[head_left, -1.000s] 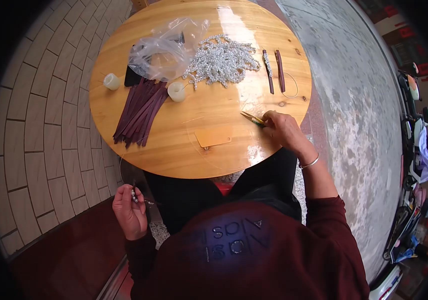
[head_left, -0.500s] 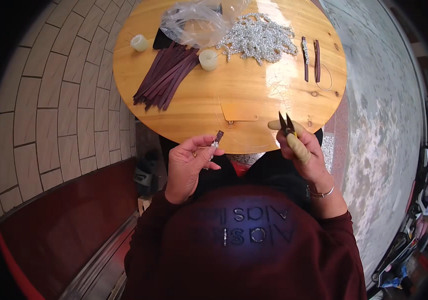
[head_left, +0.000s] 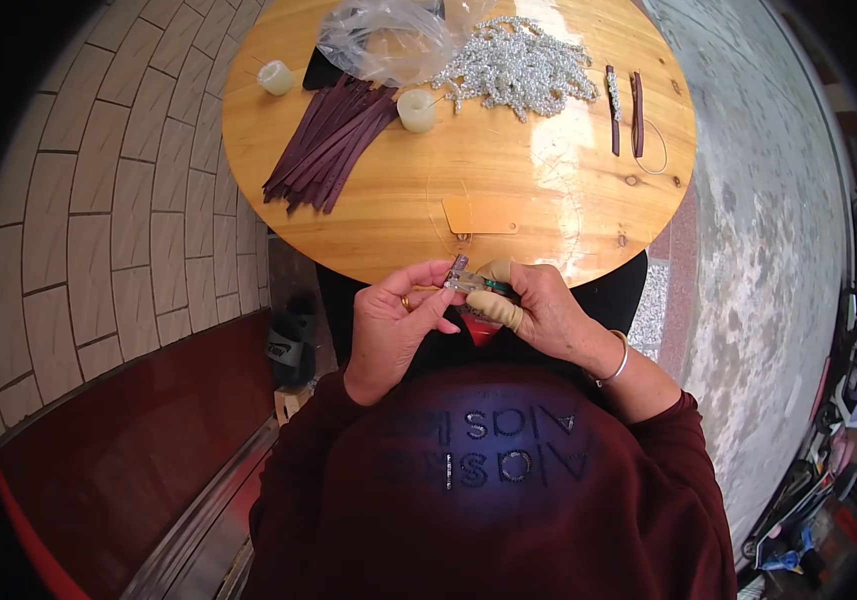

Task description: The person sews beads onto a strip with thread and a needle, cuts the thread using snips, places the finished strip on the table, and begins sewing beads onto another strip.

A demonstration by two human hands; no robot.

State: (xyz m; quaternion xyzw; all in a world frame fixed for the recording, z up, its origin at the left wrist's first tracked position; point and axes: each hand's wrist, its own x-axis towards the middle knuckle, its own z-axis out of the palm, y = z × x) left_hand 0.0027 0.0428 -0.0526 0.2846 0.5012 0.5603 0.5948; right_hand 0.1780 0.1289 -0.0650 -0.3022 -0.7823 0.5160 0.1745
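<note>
My left hand (head_left: 399,315) pinches a small dark strip with silvery beads (head_left: 459,265) just beyond the table's near edge. Beside it, my right hand (head_left: 539,308), with pale covers on two fingers, is closed round small green-handled snips (head_left: 499,287). Their tips meet the beaded strip, partly hidden by fingers. An orange card (head_left: 481,215) lies on the round wooden table (head_left: 429,190) with a loop of clear thread around its left part. A pile of silvery bead strings (head_left: 524,70) and a bundle of dark purple strips (head_left: 329,150) lie farther back.
Two pale thread spools (head_left: 416,111) stand near the purple strips. A clear plastic bag (head_left: 389,45) lies over a dark object at the back. On the right are a beaded strip (head_left: 614,115) and a plain strip (head_left: 638,118) with a looped cord.
My left hand has risen from low at the left with the beaded strip. My right hand has picked the snips up off the table and brought them to it. The view has shifted.
</note>
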